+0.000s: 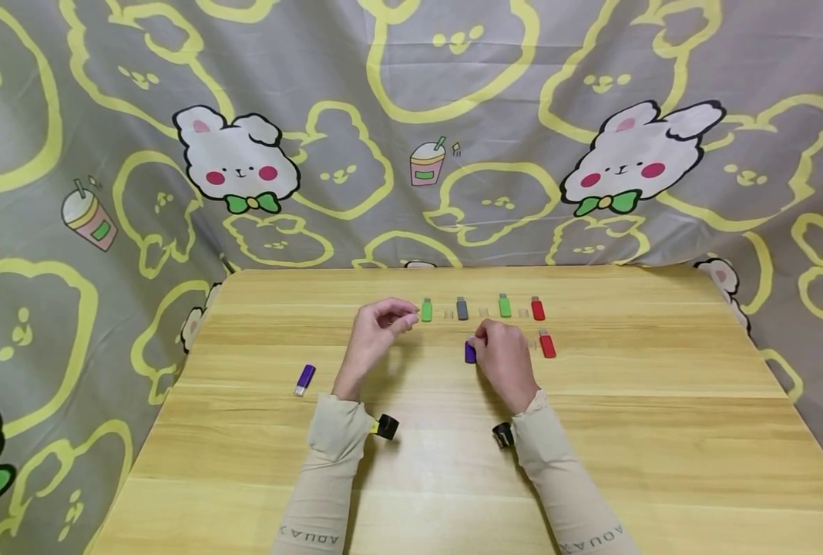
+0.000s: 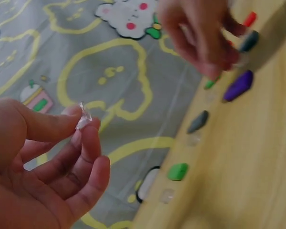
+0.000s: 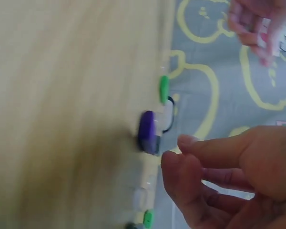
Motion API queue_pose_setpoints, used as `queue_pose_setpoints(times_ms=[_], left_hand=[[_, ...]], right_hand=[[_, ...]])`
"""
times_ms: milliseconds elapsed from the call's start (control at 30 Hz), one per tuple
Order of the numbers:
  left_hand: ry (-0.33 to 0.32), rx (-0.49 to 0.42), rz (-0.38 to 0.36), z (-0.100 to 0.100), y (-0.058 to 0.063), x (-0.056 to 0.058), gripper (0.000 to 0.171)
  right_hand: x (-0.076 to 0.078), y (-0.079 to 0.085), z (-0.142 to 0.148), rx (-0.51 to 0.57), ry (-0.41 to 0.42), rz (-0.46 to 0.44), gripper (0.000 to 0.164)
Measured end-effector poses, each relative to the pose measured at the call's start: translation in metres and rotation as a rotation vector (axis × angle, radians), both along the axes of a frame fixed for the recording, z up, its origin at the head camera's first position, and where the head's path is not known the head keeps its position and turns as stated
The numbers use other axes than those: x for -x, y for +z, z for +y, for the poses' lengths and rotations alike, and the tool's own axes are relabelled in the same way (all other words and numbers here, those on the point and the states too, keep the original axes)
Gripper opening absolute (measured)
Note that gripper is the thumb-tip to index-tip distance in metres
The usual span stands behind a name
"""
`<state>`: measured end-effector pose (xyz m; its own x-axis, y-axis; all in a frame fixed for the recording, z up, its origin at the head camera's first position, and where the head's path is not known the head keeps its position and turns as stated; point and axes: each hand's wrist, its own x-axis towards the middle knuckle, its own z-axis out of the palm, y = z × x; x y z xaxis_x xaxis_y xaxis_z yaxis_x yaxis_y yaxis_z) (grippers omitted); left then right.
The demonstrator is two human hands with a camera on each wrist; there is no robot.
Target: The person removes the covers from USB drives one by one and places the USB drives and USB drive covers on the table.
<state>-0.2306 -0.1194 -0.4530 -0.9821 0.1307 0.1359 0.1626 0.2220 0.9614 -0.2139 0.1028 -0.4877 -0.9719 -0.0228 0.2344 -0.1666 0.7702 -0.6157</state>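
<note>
My left hand [image 1: 378,331] pinches a small clear cap [image 2: 85,117] between thumb and fingertips, above the table. A purple USB stick [image 1: 470,351] lies in the nearer row, and my right hand [image 1: 507,353] hovers just beside it. In the right wrist view, the thumb and index finger stand slightly apart with nothing visible between them. A dark grey USB stick [image 2: 249,41] under the right hand is hidden from the head view. Farther back lie a green USB stick [image 1: 427,310], a grey one [image 1: 462,308], another green one [image 1: 505,305] and a red one [image 1: 538,308].
Clear caps [image 1: 483,311] lie between the sticks of the back row. Another red USB stick [image 1: 547,344] ends the nearer row on the right. A second purple USB stick [image 1: 305,380] lies alone at the left. A patterned curtain [image 1: 398,193] hangs behind the wooden table [image 1: 661,447].
</note>
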Motion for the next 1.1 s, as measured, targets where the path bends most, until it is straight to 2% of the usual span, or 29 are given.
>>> queue_pose_setpoints(times_ms=[167,333,533,767,1000,1100], left_hand=[[-0.026,0.117,-0.012,0.015,-0.013,0.001,0.011],[-0.066,0.238,-0.018,0.032,-0.027,-0.002,0.008],[-0.087,0.416,0.0,0.045,-0.039,-0.005,0.01],[-0.087,0.557,0.043,0.053,-0.044,-0.003,0.011],[-0.076,0.586,0.091,0.061,-0.046,-0.003,0.014],[-0.071,0.629,0.106,0.064,-0.046,-0.004,0.013]], right_hand=[[0.002,0.009,0.014,0.09,0.006,-0.017,0.005],[0.006,0.017,0.033,0.227,-0.036,0.03,0.01],[0.009,0.018,0.057,0.334,-0.103,0.084,0.023],[0.012,0.012,0.072,0.34,-0.149,0.052,0.024],[0.013,0.013,0.074,0.315,-0.141,0.041,0.022],[0.014,0.011,0.074,0.301,-0.128,0.037,0.021]])
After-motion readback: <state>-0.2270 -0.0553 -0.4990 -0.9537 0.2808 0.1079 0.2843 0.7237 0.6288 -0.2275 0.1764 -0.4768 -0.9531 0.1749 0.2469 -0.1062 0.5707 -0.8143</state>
